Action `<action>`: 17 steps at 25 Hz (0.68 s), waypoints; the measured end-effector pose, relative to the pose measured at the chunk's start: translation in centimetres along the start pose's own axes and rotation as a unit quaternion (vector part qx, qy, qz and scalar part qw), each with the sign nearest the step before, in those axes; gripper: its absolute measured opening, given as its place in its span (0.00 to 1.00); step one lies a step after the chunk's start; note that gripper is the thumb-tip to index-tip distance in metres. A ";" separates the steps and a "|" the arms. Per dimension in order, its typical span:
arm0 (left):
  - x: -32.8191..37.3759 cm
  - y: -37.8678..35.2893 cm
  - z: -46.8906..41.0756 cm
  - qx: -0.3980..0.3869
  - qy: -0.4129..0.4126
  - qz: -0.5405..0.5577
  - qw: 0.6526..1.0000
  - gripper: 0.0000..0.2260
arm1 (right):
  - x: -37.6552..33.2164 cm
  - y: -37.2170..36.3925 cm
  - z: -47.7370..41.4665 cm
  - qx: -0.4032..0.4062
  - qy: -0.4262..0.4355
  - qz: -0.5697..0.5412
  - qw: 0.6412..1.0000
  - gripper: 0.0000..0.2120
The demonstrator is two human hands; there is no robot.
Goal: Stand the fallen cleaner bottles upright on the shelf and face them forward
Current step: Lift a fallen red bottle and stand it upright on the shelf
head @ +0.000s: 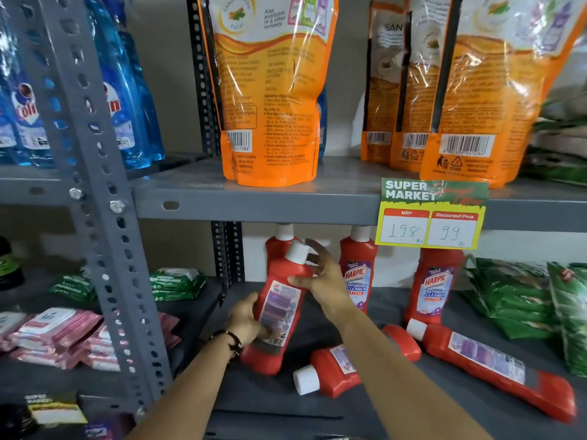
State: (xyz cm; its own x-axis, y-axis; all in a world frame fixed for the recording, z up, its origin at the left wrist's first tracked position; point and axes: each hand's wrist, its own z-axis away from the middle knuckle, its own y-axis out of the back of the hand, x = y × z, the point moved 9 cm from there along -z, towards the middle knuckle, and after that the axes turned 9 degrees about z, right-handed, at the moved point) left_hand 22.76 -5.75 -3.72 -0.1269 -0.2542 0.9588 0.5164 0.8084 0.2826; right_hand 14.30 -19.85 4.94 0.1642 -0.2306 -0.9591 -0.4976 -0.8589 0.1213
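A red cleaner bottle (279, 309) with a white cap is nearly upright, tilted slightly, its back label toward me. My left hand (244, 322) grips its lower left side; my right hand (317, 274) holds its neck and shoulder. Behind it stands another red bottle (279, 241), mostly hidden. Two upright bottles face forward: one in the middle (357, 277) and one on the right (433, 287). On the grey shelf (273, 404), two bottles lie fallen: a short-looking one (330, 369) with its cap toward me and a long one (495, 366) at the right.
The shelf board above (254, 204) hangs low over the bottle caps, with a yellow price tag (432, 217) on its edge. Green packets (521, 300) fill the right side. A slotted grey upright (104, 217) stands at the left, with pink wipe packs (57, 335) beyond it.
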 end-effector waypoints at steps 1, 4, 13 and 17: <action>-0.3 -0.1 -0.2 0.008 0.000 0.032 0.999 0.27 | -1.1 -0.6 -0.2 -0.016 0.024 0.040 0.999 0.36; -0.1 -0.5 0.0 0.051 -0.017 0.091 0.994 0.26 | -2.9 -1.9 -0.4 -0.061 0.058 0.129 0.988 0.35; -0.4 -0.4 0.7 0.099 -0.042 0.029 0.994 0.22 | -0.9 -2.5 -0.8 -0.068 0.061 0.133 0.987 0.35; 0.5 -0.2 2.4 0.211 -0.045 -0.034 0.976 0.22 | 0.7 -1.3 0.2 0.002 0.010 0.099 0.995 0.25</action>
State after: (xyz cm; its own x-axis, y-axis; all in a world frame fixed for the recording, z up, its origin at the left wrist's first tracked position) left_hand 20.53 -4.79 -3.23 -0.2323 -0.2820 0.9309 0.1112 0.9431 0.3134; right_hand 14.88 -18.75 4.09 0.0789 -0.4048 -0.9110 -0.5254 -0.7935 0.3071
